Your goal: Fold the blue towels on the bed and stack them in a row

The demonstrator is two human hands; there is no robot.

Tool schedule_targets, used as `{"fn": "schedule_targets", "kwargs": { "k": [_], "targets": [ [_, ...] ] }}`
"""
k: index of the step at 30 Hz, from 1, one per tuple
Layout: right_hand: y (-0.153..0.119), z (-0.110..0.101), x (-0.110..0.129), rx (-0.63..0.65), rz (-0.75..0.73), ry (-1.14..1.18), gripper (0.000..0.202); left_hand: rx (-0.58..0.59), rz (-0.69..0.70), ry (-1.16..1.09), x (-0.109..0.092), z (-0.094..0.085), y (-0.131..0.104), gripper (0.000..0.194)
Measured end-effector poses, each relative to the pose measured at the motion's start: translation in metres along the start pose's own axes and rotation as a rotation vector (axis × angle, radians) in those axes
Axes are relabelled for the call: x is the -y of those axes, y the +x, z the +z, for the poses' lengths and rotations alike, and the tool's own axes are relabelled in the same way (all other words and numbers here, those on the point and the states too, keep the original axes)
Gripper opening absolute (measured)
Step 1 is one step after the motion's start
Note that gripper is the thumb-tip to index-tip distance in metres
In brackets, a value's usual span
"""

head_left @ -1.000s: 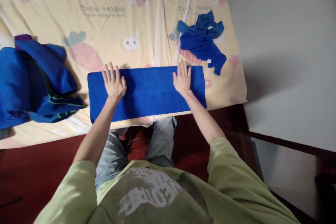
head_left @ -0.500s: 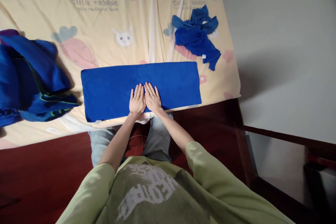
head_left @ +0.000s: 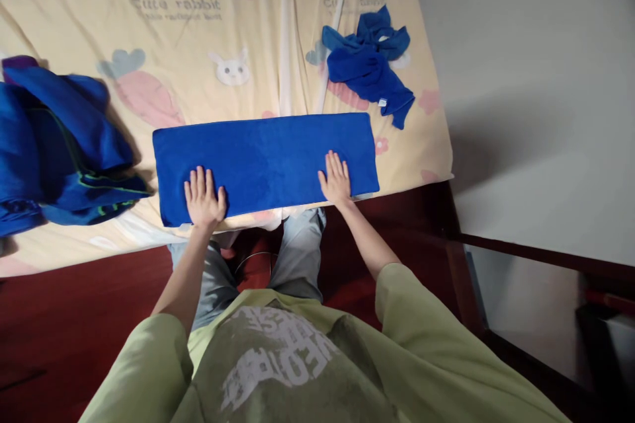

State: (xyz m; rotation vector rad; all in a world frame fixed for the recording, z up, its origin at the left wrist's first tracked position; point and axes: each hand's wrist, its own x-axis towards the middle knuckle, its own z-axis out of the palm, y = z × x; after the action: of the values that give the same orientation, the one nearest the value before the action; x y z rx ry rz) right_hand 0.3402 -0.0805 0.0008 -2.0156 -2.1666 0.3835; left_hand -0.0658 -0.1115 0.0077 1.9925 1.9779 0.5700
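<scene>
A blue towel (head_left: 265, 158) lies flat in a long rectangle along the front edge of the bed. My left hand (head_left: 204, 198) rests palm down on its left part, fingers spread. Toward the towel's right end, my right hand (head_left: 336, 177) also presses flat, fingers extended and thumb out. Neither hand grips anything. The towel looks smooth, with its long sides running left to right.
At the left lies a heap of blue cloths (head_left: 64, 145) with green edging. Two crumpled blue cloths (head_left: 370, 66) lie at the back right. A yellow rabbit-print sheet (head_left: 258, 26) covers the bed. A grey wall (head_left: 536, 79) stands at the right.
My hands have slid apart from the towel's middle, the left one leftward and the right one rightward. The towel stays in place on the bed.
</scene>
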Motion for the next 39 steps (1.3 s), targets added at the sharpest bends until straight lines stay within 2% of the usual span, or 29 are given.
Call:
{"fn": "schedule_targets", "kwargs": {
  "k": [4, 7, 14, 23, 29, 32, 34, 36, 39],
  "targets": [
    [-0.015, -0.015, -0.065, -0.018, 0.125, -0.085, 0.068, -0.048, -0.100, 0.031, 0.035, -0.021, -0.020, 0.073],
    [-0.023, -0.020, -0.089, -0.036, 0.140, -0.123, 0.067, -0.055, -0.149, 0.028, 0.050, -0.028, -0.030, 0.074],
    [-0.027, -0.014, -0.092, -0.107, 0.113, -0.175, 0.065, -0.043, -0.169, 0.020, 0.057, -0.026, -0.033, 0.074],
    [-0.028, -0.006, -0.098, -0.136, 0.175, -0.199, 0.068, -0.058, -0.138, 0.037, 0.062, -0.022, -0.034, 0.073],
    [-0.023, -0.013, -0.089, -0.074, 0.214, -0.161, 0.069, -0.085, -0.172, 0.043, 0.055, -0.025, -0.034, 0.073],
    [-0.017, -0.029, -0.074, -0.002, 0.263, -0.100, 0.070, -0.076, -0.182, 0.017, 0.050, -0.035, -0.030, 0.072],
    [-0.015, -0.043, -0.058, 0.002, 0.286, -0.046, 0.071, -0.066, -0.164, -0.003, 0.045, -0.045, -0.032, 0.072],
    [-0.023, -0.051, -0.037, -0.092, 0.275, 0.030, 0.068, -0.091, -0.115, -0.008, 0.038, -0.057, -0.047, 0.069],
    [-0.056, -0.042, 0.005, -0.355, 0.288, 0.286, 0.058, -0.107, -0.042, -0.030, 0.031, -0.067, -0.103, 0.062]
  ]
}}
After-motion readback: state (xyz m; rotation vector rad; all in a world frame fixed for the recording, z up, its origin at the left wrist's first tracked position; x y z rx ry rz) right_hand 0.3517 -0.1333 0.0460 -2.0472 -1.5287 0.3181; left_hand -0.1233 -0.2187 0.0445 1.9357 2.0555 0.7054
